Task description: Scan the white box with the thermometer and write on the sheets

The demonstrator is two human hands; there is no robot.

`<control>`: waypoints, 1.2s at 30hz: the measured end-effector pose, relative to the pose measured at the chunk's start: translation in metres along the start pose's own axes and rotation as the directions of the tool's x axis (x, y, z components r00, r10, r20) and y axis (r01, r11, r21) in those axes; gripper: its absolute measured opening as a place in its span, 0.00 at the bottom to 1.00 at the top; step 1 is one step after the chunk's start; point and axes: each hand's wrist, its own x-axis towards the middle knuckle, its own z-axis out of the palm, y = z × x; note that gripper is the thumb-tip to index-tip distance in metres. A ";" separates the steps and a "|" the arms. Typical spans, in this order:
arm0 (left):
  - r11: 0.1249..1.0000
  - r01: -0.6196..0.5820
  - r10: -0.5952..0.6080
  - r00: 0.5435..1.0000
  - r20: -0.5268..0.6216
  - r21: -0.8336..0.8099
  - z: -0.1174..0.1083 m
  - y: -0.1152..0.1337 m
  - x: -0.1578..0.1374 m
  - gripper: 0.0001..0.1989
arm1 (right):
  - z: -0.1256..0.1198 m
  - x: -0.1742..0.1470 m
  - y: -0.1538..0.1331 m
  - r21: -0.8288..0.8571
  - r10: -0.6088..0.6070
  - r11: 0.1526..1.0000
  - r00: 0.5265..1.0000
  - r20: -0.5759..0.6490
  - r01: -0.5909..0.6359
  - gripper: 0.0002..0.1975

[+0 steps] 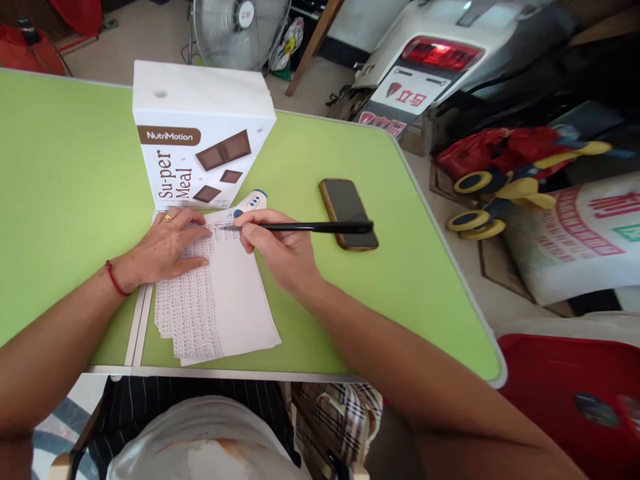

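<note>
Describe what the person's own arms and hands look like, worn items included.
Both forearms are bare, with no sleeves in view. The left hand has a thin red cord bracelet around its wrist and a gold-coloured ring on one of its fingers. The right hand shows no ring, bracelet or watch. No gloves on either hand.

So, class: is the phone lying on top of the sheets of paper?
No: the phone lies on the bare green table, apart from the paper and to its right.

Matt paper sheets [220, 293], glossy cardboard box [200, 133], smooth plastic pen [310, 227]
</note>
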 end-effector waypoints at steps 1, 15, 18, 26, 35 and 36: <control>1.000 0.005 -0.005 1.000 -0.005 -0.008 -0.001 0.000 0.001 0.21 | 0.000 0.001 0.000 0.065 0.054 0.996 0.997 0.046 -0.057 0.03; 0.729 0.112 -0.358 0.903 -0.237 -0.676 0.009 0.044 0.022 0.05 | -0.006 -0.009 0.035 0.576 0.228 0.776 0.966 0.124 -0.258 0.03; 0.660 0.086 -0.313 0.935 -0.169 -0.747 0.017 0.044 0.017 0.08 | -0.008 -0.007 0.036 0.544 0.223 0.796 0.964 0.144 -0.266 0.03; 0.532 0.132 -0.307 0.950 -0.046 -0.836 0.022 0.044 0.018 0.10 | -0.010 -0.007 0.037 0.497 0.249 0.816 0.955 0.158 -0.295 0.05; 0.583 0.031 -0.274 0.948 -0.161 -0.812 0.023 0.042 0.020 0.09 | -0.012 -0.011 0.035 0.426 0.197 0.870 0.967 0.159 -0.247 0.07; 0.591 0.025 -0.276 0.946 -0.172 -0.806 0.023 0.041 0.020 0.09 | -0.012 -0.011 0.035 0.429 0.190 0.871 0.969 0.157 -0.240 0.07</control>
